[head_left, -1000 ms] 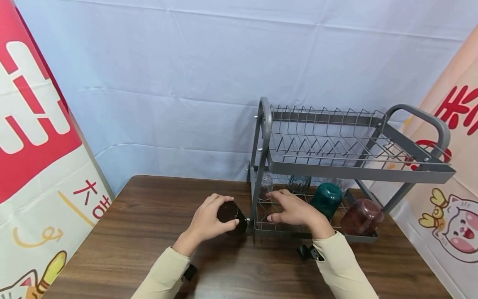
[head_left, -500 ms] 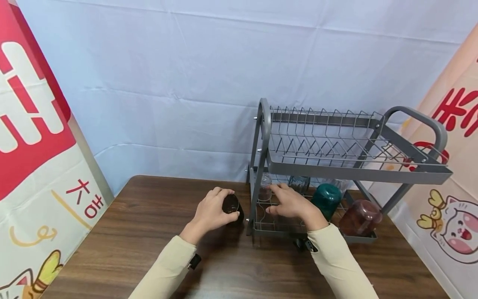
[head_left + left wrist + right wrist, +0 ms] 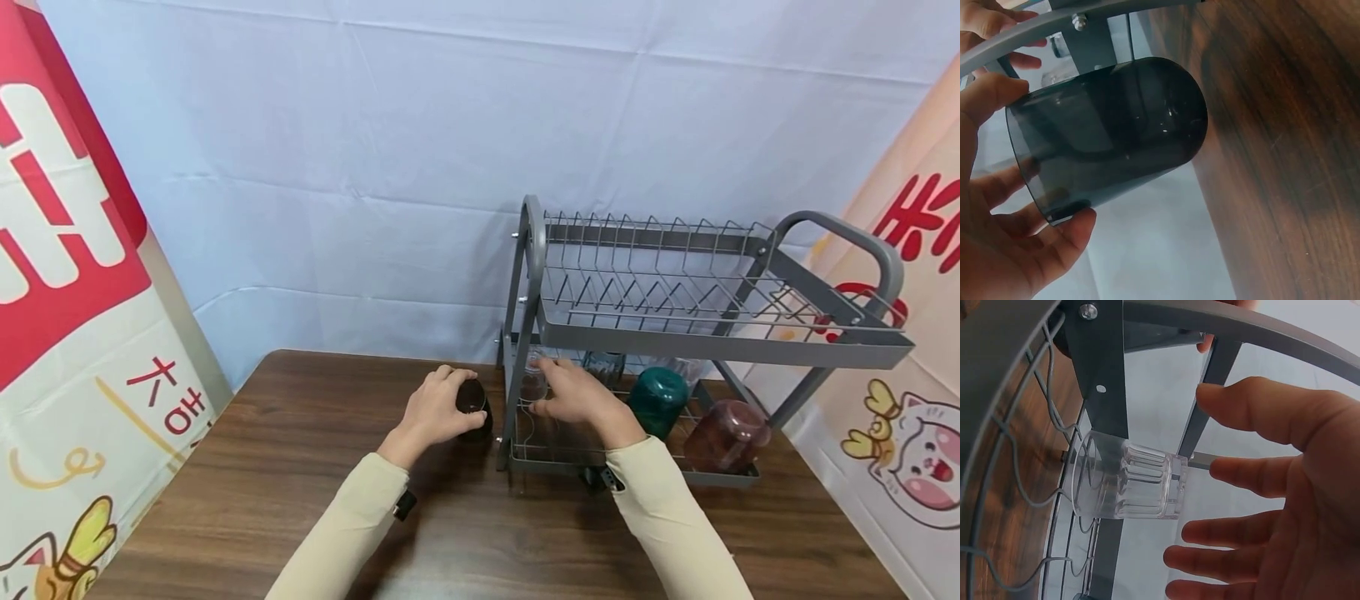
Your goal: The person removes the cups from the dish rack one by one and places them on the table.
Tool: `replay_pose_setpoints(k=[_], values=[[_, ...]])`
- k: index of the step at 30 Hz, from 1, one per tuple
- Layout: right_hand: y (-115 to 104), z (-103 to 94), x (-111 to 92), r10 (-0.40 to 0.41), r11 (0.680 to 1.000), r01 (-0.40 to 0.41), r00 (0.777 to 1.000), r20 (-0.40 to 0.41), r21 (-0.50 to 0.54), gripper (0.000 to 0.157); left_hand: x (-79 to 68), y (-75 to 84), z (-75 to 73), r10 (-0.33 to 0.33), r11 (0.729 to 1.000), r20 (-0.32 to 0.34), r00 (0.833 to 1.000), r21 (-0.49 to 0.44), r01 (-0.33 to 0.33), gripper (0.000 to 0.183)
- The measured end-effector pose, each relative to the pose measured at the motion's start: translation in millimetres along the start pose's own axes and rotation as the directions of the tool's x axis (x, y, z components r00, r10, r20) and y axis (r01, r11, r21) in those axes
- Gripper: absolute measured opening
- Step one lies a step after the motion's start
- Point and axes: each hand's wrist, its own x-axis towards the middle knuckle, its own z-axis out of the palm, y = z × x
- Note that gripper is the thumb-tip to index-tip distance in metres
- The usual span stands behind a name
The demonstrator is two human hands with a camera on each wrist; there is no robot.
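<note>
In the head view, the left hand [image 3: 433,408] grips a dark cup [image 3: 472,398] just below the middle of the frame, over the desk [image 3: 315,467] and just beside the grey rack [image 3: 720,345]. The right hand [image 3: 576,393] reaches above the lower tier [image 3: 543,467], near an upturned clear glass [image 3: 533,385]; a green cup [image 3: 657,398] and a reddish cup [image 3: 724,437] stand farther right.

In the left wrist view, the dark cup fills the upper middle, its mouth toward the palm, its rounded base toward the desk. The fingers are clasped on both sides of the rim; I cannot tell whether the base touches the desk. Its smooth, stiff wall looks light but slippery, so the sides below the rim seem the surer hold.

In the right wrist view, the clear glass sits left of centre, rim against the wires. The fingers are spread, apart from it. Being probably breakable, it would best be taken gently around its ribbed wall near the base.
</note>
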Motion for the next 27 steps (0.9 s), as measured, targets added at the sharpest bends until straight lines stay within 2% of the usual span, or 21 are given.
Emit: replay_pose_setpoints(k=[11,21,27], values=[[0.9,-4.1,11.8,-0.005,1.0,0.005,1.0,-0.006,0.003,0.067,14.3,-2.5,1.8,-0.015,1.0,0.082,0.997,0.002,0.015,0.06],[1.6,-1.2,21.8,-0.014,1.0,0.015,0.999,-0.047,0.024,0.068,25.5,-0.4,2.8,-0.017,1.0,0.089,0.996,0.016,0.016,0.061],[-0.5,-0.2,26.7,0.022,0.999,-0.021,0.998,-0.053,0.026,0.069,29.8,1.2,4.0,-0.031,0.999,0.103,0.994,0.012,0.03,0.061]])
